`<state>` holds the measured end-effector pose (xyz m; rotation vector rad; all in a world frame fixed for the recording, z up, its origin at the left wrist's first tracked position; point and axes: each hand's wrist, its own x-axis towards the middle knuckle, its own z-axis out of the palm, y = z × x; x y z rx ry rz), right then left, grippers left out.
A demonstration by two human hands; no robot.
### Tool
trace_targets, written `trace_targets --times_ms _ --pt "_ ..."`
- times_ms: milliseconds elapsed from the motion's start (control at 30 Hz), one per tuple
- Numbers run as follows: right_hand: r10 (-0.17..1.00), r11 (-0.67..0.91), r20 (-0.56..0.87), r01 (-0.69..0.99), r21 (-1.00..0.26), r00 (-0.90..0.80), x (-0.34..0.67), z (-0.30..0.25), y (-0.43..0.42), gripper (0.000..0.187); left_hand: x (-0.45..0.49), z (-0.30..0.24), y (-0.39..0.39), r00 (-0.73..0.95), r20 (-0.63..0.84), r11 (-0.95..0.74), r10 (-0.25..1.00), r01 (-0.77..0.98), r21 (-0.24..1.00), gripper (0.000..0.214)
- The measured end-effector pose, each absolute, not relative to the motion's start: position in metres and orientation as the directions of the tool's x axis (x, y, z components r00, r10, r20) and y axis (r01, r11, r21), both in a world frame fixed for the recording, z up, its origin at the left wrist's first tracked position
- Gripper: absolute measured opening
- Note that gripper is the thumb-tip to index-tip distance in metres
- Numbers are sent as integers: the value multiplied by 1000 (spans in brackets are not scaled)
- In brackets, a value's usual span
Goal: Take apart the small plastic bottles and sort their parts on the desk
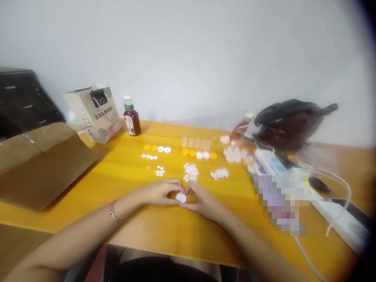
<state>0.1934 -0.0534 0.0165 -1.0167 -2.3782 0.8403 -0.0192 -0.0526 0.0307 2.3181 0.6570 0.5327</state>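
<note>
Both my hands rest on the yellow table (123,184) near its front edge, fingertips meeting. My left hand (160,192) and my right hand (202,199) pinch a small white round piece (181,197) between them, fingers curled round it. A thin bracelet (113,212) circles my left wrist. Just beyond my hands lie little heaps of small white pieces (190,171), with another heap (219,174) to the right. Further back sit rows of yellow and white rings (157,148) and yellow and white caps (199,154).
An open cardboard box (41,164) lies at the left. A paper bag (94,113) and a small dark bottle (131,117) stand at the back. On the right are a dark bag (289,123), a tilted bottle (241,127), a white power strip (331,207) and cables.
</note>
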Motion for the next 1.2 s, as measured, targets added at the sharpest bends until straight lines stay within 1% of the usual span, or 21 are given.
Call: trace_targets --times_ms 167,367,467,600,700,800,867,933,1000,1033,1100,1200 --pt "754 559 151 504 -658 -639 192 15 -54 31 -20 25 -51 780 168 -665 603 376 645 20" --pt "762 556 168 499 -665 -626 191 9 -52 32 -20 25 -50 790 184 -692 585 367 622 20" --pt "761 554 165 497 -668 -627 191 8 -51 29 -20 25 -51 788 188 -694 586 368 619 20" --pt "762 556 166 500 -664 -626 191 6 -51 25 -16 22 -52 752 187 -669 632 409 620 18" --pt "756 563 176 489 -666 -630 192 4 -50 23 -12 22 -52 741 185 -682 646 451 576 17" --pt "747 568 180 475 -672 -640 192 3 -49 20 -9 23 -52 777 195 -761 598 475 442 20" --pt "743 569 177 469 -676 -646 193 3 -48 19 -10 24 -53 820 210 -834 533 467 294 21" --pt "742 566 172 468 -679 -647 193 4 -48 18 -11 24 -54 860 213 -886 464 449 120 20" --pt "742 563 168 466 -683 -649 193 5 -48 18 -13 24 -54 889 207 -905 408 424 -35 19" --pt "740 562 165 463 -685 -652 193 5 -48 18 -15 23 -54 901 204 -909 383 407 -92 18" --pt "734 562 163 455 -691 -659 193 6 -48 18 -16 22 -53 916 208 -912 344 379 -156 17" --pt "733 565 166 454 -689 -660 194 5 -47 19 -16 19 -52 916 235 -915 324 367 -166 17"
